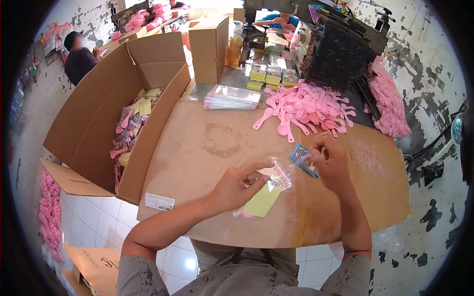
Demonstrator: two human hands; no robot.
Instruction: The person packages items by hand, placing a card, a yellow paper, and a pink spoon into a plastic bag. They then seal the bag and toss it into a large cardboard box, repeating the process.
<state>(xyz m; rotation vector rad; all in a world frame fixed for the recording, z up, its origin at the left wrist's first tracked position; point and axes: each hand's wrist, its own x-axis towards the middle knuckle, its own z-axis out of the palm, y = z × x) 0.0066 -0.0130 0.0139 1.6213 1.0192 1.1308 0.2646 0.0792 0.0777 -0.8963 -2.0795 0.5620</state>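
My left hand (242, 185) pinches the edge of a clear plastic bag (280, 173) low over the cardboard tabletop. Inside or under the bag lies a yellow-green card (261, 201), and a bit of pink shows at its lower left. My right hand (331, 160) is raised a little to the right, its fingers closed. Something thin and pale seems to hang from those fingertips, too small to name. Below that hand rests a small stack of blue printed cards (304, 160). Beyond both hands is a heap of pink plastic spoons (306, 106).
A large open carton (143, 148) of packed bags stands left. Behind are a stack of clear bags (232, 97), bundled cards (273, 75), a tall box (208, 52) and a black machine (338, 49). A person (80, 59) is at far left.
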